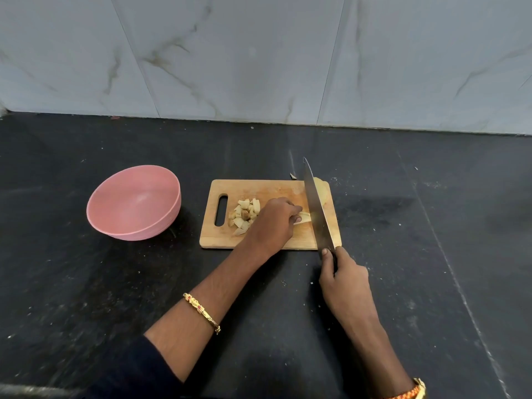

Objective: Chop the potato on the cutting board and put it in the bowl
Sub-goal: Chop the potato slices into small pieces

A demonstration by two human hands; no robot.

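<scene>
A dark, speckled stone tabletop point(403, 283) runs up to a wall of pale marble-veined tiles point(259, 53). In the head view, a wooden cutting board point(259, 188) lies near the middle of the tabletop, its handle slot toward the left. To the left of the board, apart from it, a pink bowl point(134, 201) sits tipped slightly, its inside bare.

On the left half of the board lies a heap of chopped potato pieces point(244, 216). A larger uncut potato piece point(322, 190) sits at the board's far right corner, partly behind the knife blade. A small scrap point(293, 176) lies on the tabletop just beyond the board's far edge.

The left hand point(273, 223) rests on the board with fingers curled, pinching a pale potato strip point(303, 218) just beside the blade. The right hand point(344, 276) is wrapped around the handle of a long knife point(316, 208) at the board's near right corner, the thumb laid on the side of the blade near its base. The blade runs across the right part of the board, tip toward the wall. A gold bangle point(201, 312) circles the left forearm, and an orange-and-gold band point(414, 391) the right wrist.
</scene>
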